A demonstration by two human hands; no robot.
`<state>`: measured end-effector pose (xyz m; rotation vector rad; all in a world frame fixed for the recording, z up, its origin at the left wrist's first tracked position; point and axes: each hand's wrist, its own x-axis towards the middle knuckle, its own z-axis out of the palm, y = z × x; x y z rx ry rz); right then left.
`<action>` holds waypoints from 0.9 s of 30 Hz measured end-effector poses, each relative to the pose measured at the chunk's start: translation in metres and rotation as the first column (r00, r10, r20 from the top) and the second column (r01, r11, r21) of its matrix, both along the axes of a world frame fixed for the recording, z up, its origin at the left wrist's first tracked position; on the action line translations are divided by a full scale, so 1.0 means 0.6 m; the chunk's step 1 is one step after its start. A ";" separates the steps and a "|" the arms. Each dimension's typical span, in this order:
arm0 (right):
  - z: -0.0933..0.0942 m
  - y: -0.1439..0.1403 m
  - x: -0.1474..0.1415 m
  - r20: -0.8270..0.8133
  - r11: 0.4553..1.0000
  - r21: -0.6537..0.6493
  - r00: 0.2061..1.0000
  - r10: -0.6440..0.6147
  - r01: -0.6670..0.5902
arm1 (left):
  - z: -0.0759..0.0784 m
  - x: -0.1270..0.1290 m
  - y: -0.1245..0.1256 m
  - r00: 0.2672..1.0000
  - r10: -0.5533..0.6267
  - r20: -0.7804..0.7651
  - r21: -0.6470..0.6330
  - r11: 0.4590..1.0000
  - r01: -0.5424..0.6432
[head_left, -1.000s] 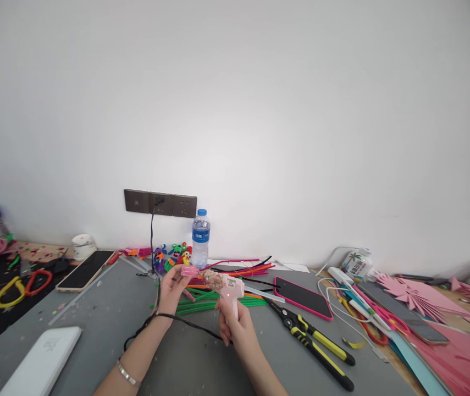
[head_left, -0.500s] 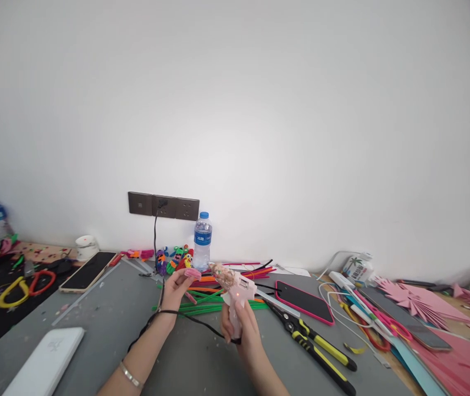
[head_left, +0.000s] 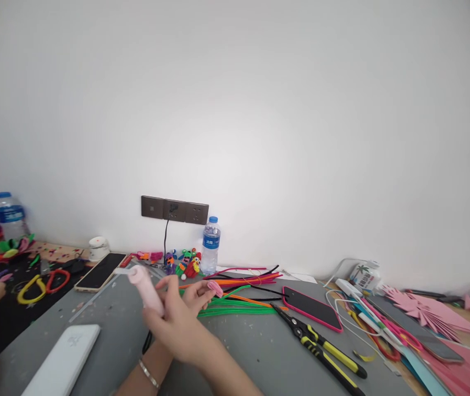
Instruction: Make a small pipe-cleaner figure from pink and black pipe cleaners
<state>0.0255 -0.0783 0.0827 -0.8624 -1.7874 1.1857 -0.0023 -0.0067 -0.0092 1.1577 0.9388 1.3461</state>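
Right hand [head_left: 177, 324] has swung left across the other wrist, fingers wrapped round the glue gun [head_left: 149, 291] — tool now well away from the work, so likely no glue going on just now. Left hand [head_left: 196, 296] keeps its fingertips pinched on the small pink piece [head_left: 215, 289], held above the green stems [head_left: 238, 311]. Containers: two blue-capped bottles, one at far left [head_left: 10, 215], one beside the sockets [head_left: 211, 247] — both upright, fill levels unclear.
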 end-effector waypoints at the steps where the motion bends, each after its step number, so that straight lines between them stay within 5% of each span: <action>1: -0.002 0.006 -0.022 0.162 0.999 0.045 0.987 -0.004 -0.003 | 0.000 -0.001 0.000 0.999 -0.048 0.002 -0.001 0.999 0.048; 5: -0.018 0.032 -0.101 0.508 0.992 0.128 0.859 -0.062 -0.004 | 0.000 -0.007 0.002 0.986 -0.164 0.010 -0.012 0.986 0.164; 11: -0.061 0.076 -0.173 0.603 0.984 0.174 0.794 -0.073 -0.041 | 0.005 -0.011 0.003 0.974 -0.222 0.052 -0.074 0.971 0.225; 14: -0.075 0.075 -0.175 0.678 0.964 0.210 0.734 -0.024 -0.162 | 0.012 -0.016 0.005 0.983 -0.165 0.080 -0.067 0.983 0.170; 17: -0.074 0.048 -0.152 0.695 0.894 0.361 0.716 -0.069 -0.264 | 0.018 -0.026 0.007 0.989 -0.087 0.119 -0.058 0.994 0.094; 21: -0.057 0.004 -0.089 0.459 0.773 0.585 0.886 -0.066 -0.245 | 0.021 -0.045 0.016 0.986 0.020 0.167 -0.064 0.998 -0.010; 27: -0.066 0.020 0.044 0.414 0.814 0.573 0.892 -0.182 -0.100 | 0.022 -0.065 0.039 0.960 0.194 0.200 -0.113 0.978 -0.174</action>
